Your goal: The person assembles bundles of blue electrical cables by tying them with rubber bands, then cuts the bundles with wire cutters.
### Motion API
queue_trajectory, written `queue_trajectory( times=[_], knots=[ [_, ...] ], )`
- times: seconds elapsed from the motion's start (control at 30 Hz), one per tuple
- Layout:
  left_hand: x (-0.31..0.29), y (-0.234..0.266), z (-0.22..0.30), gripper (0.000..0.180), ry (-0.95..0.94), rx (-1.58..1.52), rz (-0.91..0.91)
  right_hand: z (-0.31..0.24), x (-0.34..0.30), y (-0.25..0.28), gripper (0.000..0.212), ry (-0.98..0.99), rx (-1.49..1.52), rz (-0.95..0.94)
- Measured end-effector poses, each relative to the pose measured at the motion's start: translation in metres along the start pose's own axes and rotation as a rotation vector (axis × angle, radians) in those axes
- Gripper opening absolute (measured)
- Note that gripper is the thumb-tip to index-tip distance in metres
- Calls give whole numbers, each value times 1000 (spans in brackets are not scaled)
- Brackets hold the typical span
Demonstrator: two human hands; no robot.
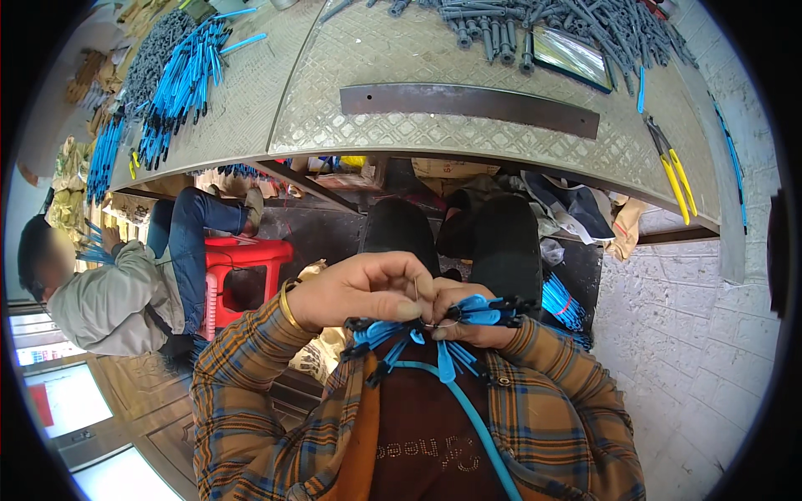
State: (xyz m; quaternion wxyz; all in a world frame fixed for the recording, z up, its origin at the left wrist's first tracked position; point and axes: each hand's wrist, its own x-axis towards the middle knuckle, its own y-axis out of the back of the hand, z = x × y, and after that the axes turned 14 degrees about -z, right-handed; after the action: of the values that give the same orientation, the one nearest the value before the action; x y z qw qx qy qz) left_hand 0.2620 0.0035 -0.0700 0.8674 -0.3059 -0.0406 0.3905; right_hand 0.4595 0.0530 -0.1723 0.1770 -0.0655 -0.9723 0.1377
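Observation:
Above my lap, both hands are close together over a fanned bunch of blue plastic sticks with black ends [445,363]. My left hand [368,288], with a gold bracelet at its wrist, is closed in a pinch. A thin wire-like piece [417,288] stands up at its thumb and fingertips. My right hand [480,332] is closed round part of the bunch, and blue and black ends stick out above its fingers. The fingertips of both hands nearly meet at the middle of the bunch, where the small details are hidden. A light blue strap [476,417] hangs down my front.
On the patterned table [317,125] ahead lie a flat metal strip [468,107], yellow-handled pliers [675,179], a dark-framed glossy panel [571,57], grey plastic parts [501,25] and blue sticks [180,83]. Left, a person [125,292] sits near a red stool [242,267]. A bundled stack [562,302] stands by my right leg.

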Motion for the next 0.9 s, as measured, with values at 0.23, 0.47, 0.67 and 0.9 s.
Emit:
queue_trajectory(
  times=[0.23, 0.47, 0.67, 0.9],
  knots=[
    [0, 8, 3, 21, 129, 79, -79, -8, -4, 5, 15, -168, 81, -65],
    [30, 25, 37, 14, 82, 252, 20, -1, -12, 12, 10, -170, 289, -43],
    [124, 119, 140, 16, -143, 1294, 777, 5, -16, 20, 10, -98, 352, -87],
    [194, 185, 154, 15, -166, 2115, 923, 8, -22, 30, 12, -66, 376, -12]
  ],
)
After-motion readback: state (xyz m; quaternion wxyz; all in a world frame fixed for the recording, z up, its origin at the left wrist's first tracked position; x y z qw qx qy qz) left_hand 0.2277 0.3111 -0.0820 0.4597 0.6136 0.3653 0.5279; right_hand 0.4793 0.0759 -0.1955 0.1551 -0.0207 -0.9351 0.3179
